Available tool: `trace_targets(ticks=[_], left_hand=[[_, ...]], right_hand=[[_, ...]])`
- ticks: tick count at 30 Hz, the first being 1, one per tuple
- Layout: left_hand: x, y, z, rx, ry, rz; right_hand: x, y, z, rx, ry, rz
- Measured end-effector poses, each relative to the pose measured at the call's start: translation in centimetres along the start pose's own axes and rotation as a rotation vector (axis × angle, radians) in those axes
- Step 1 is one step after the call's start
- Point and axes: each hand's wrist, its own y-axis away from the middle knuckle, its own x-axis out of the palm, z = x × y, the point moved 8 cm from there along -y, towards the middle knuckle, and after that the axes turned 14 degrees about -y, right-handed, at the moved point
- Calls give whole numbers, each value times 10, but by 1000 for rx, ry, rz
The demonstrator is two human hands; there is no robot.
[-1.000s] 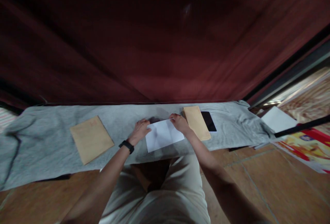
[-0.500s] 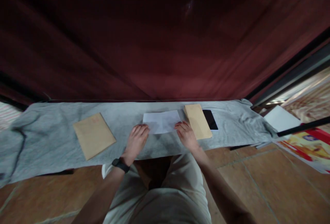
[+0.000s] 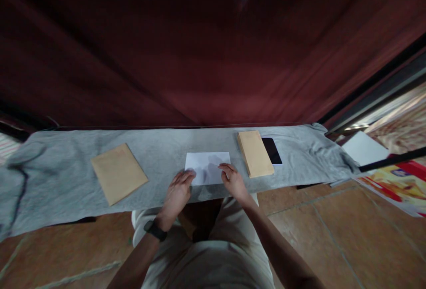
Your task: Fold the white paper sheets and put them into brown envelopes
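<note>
A folded white sheet of paper lies flat on the grey cloth in front of me. My left hand rests at the sheet's near left corner, fingers stretched out and flat. My right hand lies at the near right edge with fingertips on the paper, fingers also extended. Neither hand holds anything. A black watch sits on my left wrist.
A brown envelope lies on the cloth to the left. A stack of brown envelopes and a dark phone lie to the right. A dark red curtain hangs behind. White sheets and a colourful poster lie on the tiled floor at right.
The white sheet went from held up and wider to folded smaller and lying flat. Both hands drew back toward me and now rest at its near edge.
</note>
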Motion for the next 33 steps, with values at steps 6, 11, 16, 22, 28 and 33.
trace_targets(ticks=[6,11,16,22,28,33], left_hand=[[22,-47,-31,-96,25,2],[50,-59,-24,-206,-27,38],[53,-50,-16,-275,-68,-9],[48,-41,-5,-338,-74,-54],[34,-35,1,-409,-67,-94],[41,-65,-49,-235,-19,-25]], right_hand=[[50,-31,6,-49,154,62],[63,-32,-7,-16,352,117],[52,-31,-17,-12,391,74],[27,-21,-36,42,444,-41],[19,-16,-39,58,472,-61],[19,-17,-36,81,475,-23]])
